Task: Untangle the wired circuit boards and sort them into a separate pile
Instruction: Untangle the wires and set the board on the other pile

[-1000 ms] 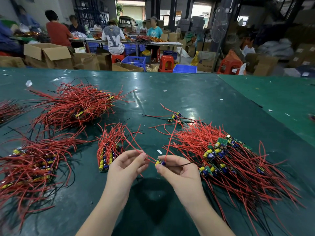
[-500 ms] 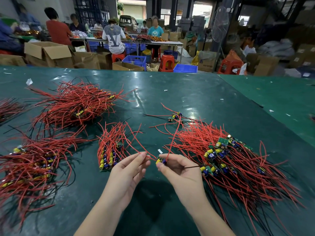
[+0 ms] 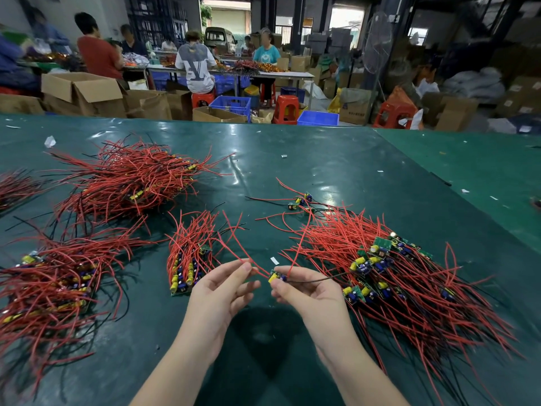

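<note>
The right hand (image 3: 310,291) pinches a small circuit board (image 3: 277,277) between thumb and fingertips, the board poking out at the hand's 10 o'clock. One red wire (image 3: 295,256) rises from it toward 12 o'clock. The left hand (image 3: 224,288), at the board's 9 o'clock, pinches another red lead (image 3: 234,244). The tangled pile (image 3: 395,276) lies at 3 o'clock; a sorted bundle (image 3: 187,259) lies at 10 o'clock on the green table (image 3: 322,159).

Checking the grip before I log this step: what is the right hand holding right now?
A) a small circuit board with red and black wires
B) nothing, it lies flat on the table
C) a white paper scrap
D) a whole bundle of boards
A: the right hand pinches one small circuit board at its fingertips, wires trailing off it, while the left hand holds its red wire.
</note>
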Tool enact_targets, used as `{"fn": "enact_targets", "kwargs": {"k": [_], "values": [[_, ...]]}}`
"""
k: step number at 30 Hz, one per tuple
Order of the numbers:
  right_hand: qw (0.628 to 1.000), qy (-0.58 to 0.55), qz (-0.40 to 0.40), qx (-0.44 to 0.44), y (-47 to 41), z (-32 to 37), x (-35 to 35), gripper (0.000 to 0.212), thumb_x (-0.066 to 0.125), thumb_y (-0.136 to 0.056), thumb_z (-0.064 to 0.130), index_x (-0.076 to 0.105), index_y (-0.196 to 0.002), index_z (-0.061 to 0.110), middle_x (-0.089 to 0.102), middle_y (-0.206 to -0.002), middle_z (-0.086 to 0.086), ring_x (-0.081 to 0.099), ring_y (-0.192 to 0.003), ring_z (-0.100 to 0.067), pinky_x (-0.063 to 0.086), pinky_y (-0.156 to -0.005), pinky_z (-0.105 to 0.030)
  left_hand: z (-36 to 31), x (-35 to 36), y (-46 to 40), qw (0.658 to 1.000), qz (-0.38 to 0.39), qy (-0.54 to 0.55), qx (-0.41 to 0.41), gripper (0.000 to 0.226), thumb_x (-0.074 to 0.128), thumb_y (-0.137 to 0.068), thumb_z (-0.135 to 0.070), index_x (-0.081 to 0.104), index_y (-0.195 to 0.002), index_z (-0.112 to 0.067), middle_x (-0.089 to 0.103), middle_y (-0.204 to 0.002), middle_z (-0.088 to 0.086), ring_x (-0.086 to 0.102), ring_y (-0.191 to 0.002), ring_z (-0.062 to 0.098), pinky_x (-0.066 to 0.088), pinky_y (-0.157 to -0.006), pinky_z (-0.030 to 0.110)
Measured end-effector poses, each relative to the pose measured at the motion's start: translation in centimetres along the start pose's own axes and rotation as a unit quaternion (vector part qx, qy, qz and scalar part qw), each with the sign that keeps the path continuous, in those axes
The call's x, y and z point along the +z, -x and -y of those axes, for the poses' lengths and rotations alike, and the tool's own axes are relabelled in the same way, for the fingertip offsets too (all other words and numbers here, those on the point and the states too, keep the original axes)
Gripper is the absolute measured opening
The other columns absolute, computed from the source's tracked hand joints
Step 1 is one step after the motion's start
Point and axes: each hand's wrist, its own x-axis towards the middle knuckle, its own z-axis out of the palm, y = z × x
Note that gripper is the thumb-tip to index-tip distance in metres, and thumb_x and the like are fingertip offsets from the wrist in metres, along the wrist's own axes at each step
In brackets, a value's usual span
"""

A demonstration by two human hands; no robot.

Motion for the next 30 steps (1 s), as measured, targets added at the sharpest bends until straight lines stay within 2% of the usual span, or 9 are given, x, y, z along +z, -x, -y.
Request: {"fn": "enact_targets", "kwargs": {"k": [6, 11, 15, 20, 25, 30], "values": [[1.0, -0.001, -0.015, 0.0, -0.2, -0.2, 0.0, 0.024, 0.073, -0.077, -0.005, 0.078, -0.081, 0.017, 0.073, -0.074, -0.007, 0.066, -0.066, -0.011, 0.053, -0.064, -0.018, -0.1, 0.0, -0.2, 0.999, 0.017, 0.013, -0.038, 0.018, 0.057, -0.092, -0.017, 0.072, -0.096, -0.007, 0.075, -0.091, 0.008, 0.072, -0.072, 0.016, 0.055, -0.055, 0.02], [1.0, -0.007, -0.009, 0.0, -0.2, -0.3, 0.0, 0.022, 0.072, -0.076, -0.007, 0.077, -0.083, 0.013, 0.074, -0.077, -0.007, 0.066, -0.068, -0.009, 0.052, -0.065, -0.017, -0.1, 0.1, 0.0, 0.998, 0.043, 0.01, -0.042, 0.02, 0.059, -0.089, -0.018, 0.071, -0.1, -0.006, 0.075, -0.097, 0.011, 0.072, -0.075, 0.016, 0.055, -0.059, 0.021], [1.0, -0.017, -0.009, 0.017, -0.3, -0.3, 0.0, 0.018, 0.071, -0.078, -0.005, 0.076, -0.085, 0.01, 0.073, -0.077, -0.008, 0.067, -0.07, -0.013, 0.053, -0.065, -0.02, 0.0, 0.1, 0.1, 0.998, 0.047, 0.009, -0.036, 0.03, 0.064, -0.078, -0.025, 0.07, -0.1, -0.007, 0.075, -0.097, 0.011, 0.072, -0.076, 0.016, 0.055, -0.06, 0.021], [0.996, -0.047, 0.013, 0.073, -0.5, 0.0, -0.4, 0.011, 0.068, -0.083, 0.002, 0.076, -0.083, 0.009, 0.071, -0.081, -0.006, 0.069, -0.072, -0.016, 0.053, -0.065, -0.019, -0.4, 0.0, -0.3, 0.998, -0.003, 0.057, 0.008, 0.021, 0.052, -0.096, -0.019, 0.07, -0.103, -0.01, 0.075, -0.097, 0.009, 0.072, -0.081, 0.014, 0.056, -0.065, 0.02], [0.994, -0.04, 0.023, 0.096, -0.6, 0.1, -0.6, 0.01, 0.067, -0.085, 0.004, 0.075, -0.085, 0.009, 0.071, -0.08, -0.006, 0.068, -0.073, -0.016, 0.053, -0.065, -0.019, -1.0, -0.6, -0.8, 0.992, -0.06, 0.109, 0.037, 0.018, 0.053, -0.097, -0.017, 0.069, -0.103, -0.01, 0.075, -0.095, 0.005, 0.072, -0.08, 0.012, 0.056, -0.065, 0.019], [0.994, -0.033, 0.028, 0.1, -0.5, 0.0, -0.6, 0.009, 0.068, -0.085, 0.004, 0.076, -0.085, 0.008, 0.071, -0.08, -0.005, 0.068, -0.073, -0.016, 0.053, -0.066, -0.02, -1.0, -1.4, -1.3, 0.984, -0.108, 0.127, 0.065, 0.013, 0.055, -0.096, -0.008, 0.067, -0.098, -0.005, 0.076, -0.083, 0.002, 0.072, -0.076, 0.009, 0.055, -0.065, 0.016]]}}
